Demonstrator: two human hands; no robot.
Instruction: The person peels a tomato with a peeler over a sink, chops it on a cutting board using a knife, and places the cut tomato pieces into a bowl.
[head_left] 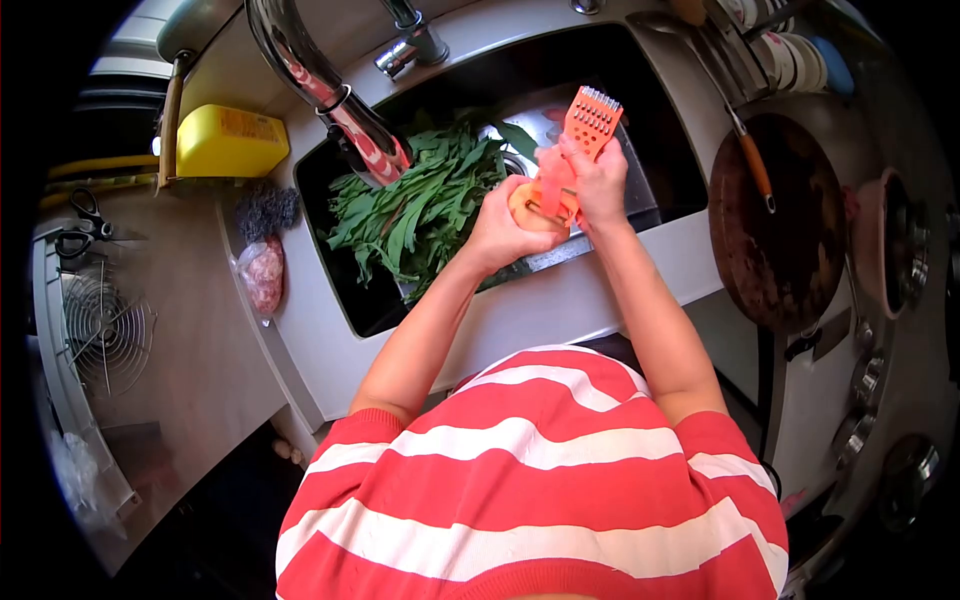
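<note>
My left hand (pixel 505 230) is closed around a rounded, pale-orange vegetable (pixel 524 207), whose exact kind I cannot make out. Over the sink, my right hand (pixel 600 185) grips an orange peeler (pixel 592 122); its flat end with metal grating teeth sticks up beyond the fingers. The peeler's blade end lies against the vegetable, partly hidden by the fingers. Left of my hands, a heap of long green leaves (pixel 425 205) fills much of the sink (pixel 640 65). A metal surface with a drain shows behind my hands.
The chrome faucet (pixel 300 55) arches over the sink's left side. A yellow container (pixel 232 142), a bagged pinkish item (pixel 262 275) and scissors (pixel 85 225) are on the left. On the right are a round dark chopping board (pixel 775 230), an orange-handled utensil (pixel 755 165) and a cleaver (pixel 830 335).
</note>
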